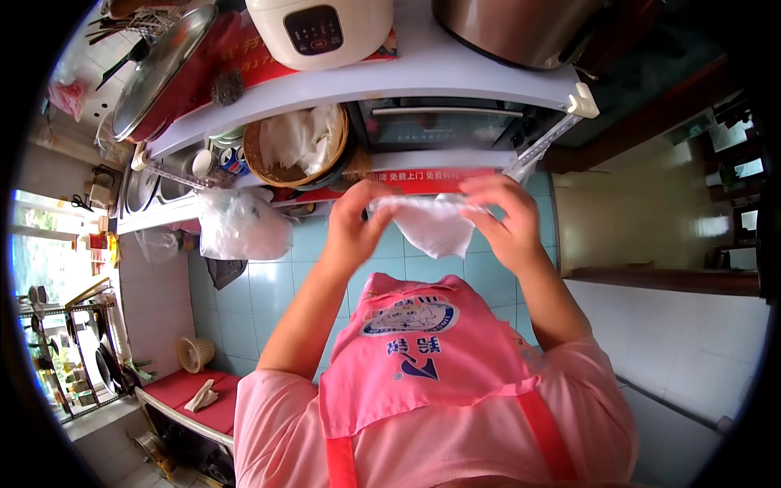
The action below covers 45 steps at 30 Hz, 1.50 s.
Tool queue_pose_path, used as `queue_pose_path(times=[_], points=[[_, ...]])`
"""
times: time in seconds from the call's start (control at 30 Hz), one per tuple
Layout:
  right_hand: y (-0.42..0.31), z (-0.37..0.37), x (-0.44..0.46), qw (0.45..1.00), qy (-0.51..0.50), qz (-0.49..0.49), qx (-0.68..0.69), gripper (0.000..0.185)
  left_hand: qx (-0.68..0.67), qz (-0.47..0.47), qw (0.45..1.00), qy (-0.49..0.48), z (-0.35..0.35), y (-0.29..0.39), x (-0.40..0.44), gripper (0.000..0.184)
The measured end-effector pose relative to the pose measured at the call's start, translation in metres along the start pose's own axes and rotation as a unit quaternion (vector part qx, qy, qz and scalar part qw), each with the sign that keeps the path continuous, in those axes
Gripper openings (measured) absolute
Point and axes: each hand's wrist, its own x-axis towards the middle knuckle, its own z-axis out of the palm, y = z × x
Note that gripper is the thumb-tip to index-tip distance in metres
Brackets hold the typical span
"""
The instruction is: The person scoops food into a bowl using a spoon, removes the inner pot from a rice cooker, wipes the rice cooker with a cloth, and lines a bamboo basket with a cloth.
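Observation:
A small white cloth (pixel 431 225) hangs between my two hands, in front of the shelf and above the pink apron (pixel 423 350). Its upper left edge is pinched by my left hand (pixel 360 218), with the fingers closed on it. At the other upper corner, my right hand (pixel 504 213) grips the cloth between thumb and fingers, slightly blurred. The lower part of the cloth droops freely. Behind my left hand, a round basket (pixel 345 134) on the lower shelf holds crumpled white cloth or paper (pixel 301 140).
The shelf (pixel 366 83) carries a white cooker (pixel 325 32), a large metal pot (pixel 512 28) and a lidded red pan (pixel 163 77). Below stands an oven (pixel 439 126). A plastic bag (pixel 242 225) hangs at the left. A wicker basket (pixel 195 354) is at lower left.

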Motion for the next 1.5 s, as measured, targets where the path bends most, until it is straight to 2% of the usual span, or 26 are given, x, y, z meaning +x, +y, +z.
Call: queue_pose_path(times=[0.03,0.07,0.1,0.17,0.27,0.37,0.4,0.43,0.5,0.53,0.6,0.63,0.7,0.77,0.8,0.83,0.93,1.0,1.03,1.1,1.2,1.23,1.3,1.37,1.43,1.5], points=[[-0.008,-0.004,-0.002,0.988,0.05,-0.115,-0.095,0.02,0.177,0.181,0.967,0.013,0.0,0.021,0.001,0.015],[-0.005,-0.001,-0.007,0.989,0.044,-0.131,-0.048,0.021,0.162,0.227,0.96,-0.03,0.002,0.028,0.001,0.017],[0.01,0.008,-0.013,0.994,0.003,-0.087,-0.064,0.02,0.191,0.178,0.963,-0.066,0.006,0.018,-0.003,0.017],[0.068,0.025,-0.043,0.983,-0.1,0.14,-0.068,0.02,0.209,-0.07,0.969,-0.11,0.01,-0.034,-0.023,0.018],[0.07,0.024,-0.048,0.996,0.005,0.044,-0.083,0.018,0.255,0.059,0.962,-0.078,0.013,-0.044,-0.034,0.014],[0.058,0.018,-0.04,0.983,0.004,0.129,-0.129,0.018,0.35,0.062,0.934,-0.035,0.014,-0.048,-0.029,0.01],[0.062,0.016,-0.039,0.983,-0.029,0.133,-0.126,0.018,0.33,-0.035,0.943,-0.033,0.02,-0.042,-0.027,0.011],[0.064,0.016,-0.038,0.982,-0.024,0.132,-0.13,0.018,0.328,-0.03,0.943,-0.035,0.026,-0.039,-0.021,0.011],[0.067,0.017,-0.038,0.933,0.007,0.341,0.117,0.013,0.136,-0.192,0.972,0.003,0.035,-0.034,-0.012,0.009],[0.073,0.018,-0.036,0.926,0.043,0.307,0.214,0.012,0.135,-0.189,0.973,0.002,0.04,-0.035,-0.005,0.009],[0.077,0.022,-0.027,0.892,0.135,0.286,0.325,0.016,-0.103,-0.21,0.971,0.043,0.048,-0.046,0.012,0.009],[0.079,0.023,-0.018,0.884,0.172,0.263,0.346,0.016,0.024,-0.092,0.995,0.038,0.048,-0.053,0.026,0.011],[0.086,0.012,-0.003,0.929,0.144,0.207,0.272,0.016,0.136,0.053,0.986,0.078,0.052,-0.04,0.052,0.014],[0.094,0.007,0.014,0.976,0.133,0.104,0.135,0.017,0.101,0.11,0.985,0.089,0.054,-0.025,0.08,0.021],[0.088,0.002,0.027,0.99,0.131,0.008,-0.059,0.019,0.159,0.146,0.975,0.06,0.048,-0.035,0.093,0.023],[0.091,0.003,0.036,0.983,0.118,-0.036,-0.135,0.023,0.221,0.209,0.952,0.042,0.045,-0.035,0.104,0.03],[0.119,0.008,0.052,0.978,0.063,-0.037,-0.194,0.034,0.242,0.18,0.951,0.072,0.044,-0.052,0.109,0.043],[0.128,0.01,0.06,0.943,0.008,-0.064,-0.326,0.05,0.187,0.131,0.966,0.124,0.044,-0.065,0.095,0.055],[0.127,0.009,0.065,0.943,0.009,-0.067,-0.326,0.05,0.194,0.125,0.965,0.127,0.041,-0.075,0.088,0.058],[0.126,0.008,0.071,0.914,0.005,-0.083,-0.397,0.057,0.151,0.088,0.972,0.158,0.038,-0.1,0.079,0.055],[0.139,0.008,0.085,0.915,-0.034,-0.02,-0.402,0.055,0.097,0.027,0.975,0.199,0.034,-0.13,0.083,0.046],[0.141,0.008,0.09,0.913,-0.038,-0.001,-0.406,0.052,0.096,0.026,0.975,0.199,0.033,-0.132,0.082,0.046],[0.154,0.008,0.099,0.902,-0.037,0.011,-0.43,0.044,0.141,-0.055,0.979,0.139,0.034,-0.134,0.083,0.035],[0.165,0.007,0.105,0.89,-0.051,0.027,-0.451,0.039,0.149,-0.055,0.977,0.143,0.036,-0.143,0.087,0.028],[0.156,0.004,0.113,0.882,-0.067,0.065,-0.462,0.041,-0.003,-0.156,0.98,0.127,0.034,-0.165,0.1,0.025],[0.146,0.001,0.12,0.868,-0.128,0.132,-0.462,0.044,-0.072,-0.17,0.97,0.16,0.041,-0.168,0.114,0.027]])
